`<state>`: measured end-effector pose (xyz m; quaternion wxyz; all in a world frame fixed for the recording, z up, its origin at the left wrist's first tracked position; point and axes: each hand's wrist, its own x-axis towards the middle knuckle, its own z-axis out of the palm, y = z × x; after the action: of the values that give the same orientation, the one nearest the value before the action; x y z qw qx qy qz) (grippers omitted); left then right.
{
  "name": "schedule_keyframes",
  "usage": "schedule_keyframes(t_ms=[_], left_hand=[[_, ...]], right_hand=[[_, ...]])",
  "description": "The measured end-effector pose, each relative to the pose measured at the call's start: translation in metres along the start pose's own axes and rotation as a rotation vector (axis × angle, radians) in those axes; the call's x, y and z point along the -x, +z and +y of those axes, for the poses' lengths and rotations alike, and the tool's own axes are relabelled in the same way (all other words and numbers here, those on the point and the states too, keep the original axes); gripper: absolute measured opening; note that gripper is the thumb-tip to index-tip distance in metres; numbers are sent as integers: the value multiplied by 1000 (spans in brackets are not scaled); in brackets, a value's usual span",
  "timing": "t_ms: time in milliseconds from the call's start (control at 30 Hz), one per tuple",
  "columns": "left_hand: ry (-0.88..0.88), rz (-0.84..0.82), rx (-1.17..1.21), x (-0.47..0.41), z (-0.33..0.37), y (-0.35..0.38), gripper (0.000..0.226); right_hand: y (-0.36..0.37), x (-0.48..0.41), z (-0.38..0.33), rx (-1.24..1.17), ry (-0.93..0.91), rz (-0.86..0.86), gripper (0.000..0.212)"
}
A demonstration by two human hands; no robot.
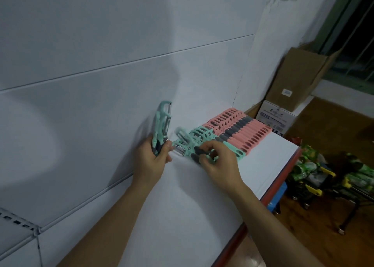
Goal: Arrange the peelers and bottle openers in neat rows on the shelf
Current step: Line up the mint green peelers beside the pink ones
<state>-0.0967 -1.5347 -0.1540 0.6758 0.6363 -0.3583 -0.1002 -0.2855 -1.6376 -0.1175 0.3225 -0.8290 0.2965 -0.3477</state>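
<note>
Both hands are up at the far right end of the white shelf (202,196), right where the stock is going down. The left hand (150,161) is wrapped round a bundle of mint peelers (163,123), fist closed on the handles, blades pointing straight up beside the back panel (101,84). The right hand (218,163) is down on the shelf, fingertips pinching the grey grip of a single mint peeler (197,155) at the open end of the mint row (199,137). Beyond that, the pink row (242,129) runs packed tight to the shelf's right end, each piece lying across the shelf from the back panel towards the red front edge. Here's what matters: the bundle stands upright just left of the row's open end, while every laid peeler lies flat, back to front. So the next one out of that fist looks to need tipping over a quarter turn to match. The right hand is the nearer one to the slot; the left is only the feeder. The blades at the row's end are blurred, so their exact alignment can't be called.
</note>
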Motion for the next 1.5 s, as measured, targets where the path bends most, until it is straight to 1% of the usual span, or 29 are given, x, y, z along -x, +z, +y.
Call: schedule_keyframes(t_ms=[100,167,267,367,500,600,700,900,1067,1133,1233,1333,1400,1433,1500], left_hand=[[-6,39,36,8,1,-2,12],[-4,7,38,9,4,2,12],[22,-16,-56,10,6,0,6],[25,27,-196,10,6,-5,5],[74,85,-376,12,10,-2,12],[71,27,-464,11,10,-1,8],[59,-54,-515,10,9,-1,12],[41,-77,-504,9,11,-3,13],[38,-72,-477,10,10,-4,6],[40,-53,-450,8,5,-5,7],[-20,-92,-241,8,5,-5,25],[-1,-163,-51,10,9,-1,13],[8,-220,66,10,11,1,11],[12,-262,106,9,11,1,13],[-1,-361,156,11,10,3,20]], right_hand=[[2,0,2,149,-76,-59,12],[5,0,1,186,-149,-40,10],[8,2,-1,194,-205,-31,11],[12,3,0,208,-195,-39,11],[18,6,2,246,-182,-56,11],[20,8,3,281,-200,-63,16],[23,7,6,340,-257,-45,17],[25,7,11,366,-197,-26,19],[27,8,12,388,-191,-29,16],[27,9,13,394,-187,-37,15],[26,9,12,403,-187,-43,14],[24,9,6,402,-181,-12,15],[20,8,-4,295,-166,44,23],[19,6,-10,194,-152,61,25],[17,1,-22,-43,-118,16,18]])
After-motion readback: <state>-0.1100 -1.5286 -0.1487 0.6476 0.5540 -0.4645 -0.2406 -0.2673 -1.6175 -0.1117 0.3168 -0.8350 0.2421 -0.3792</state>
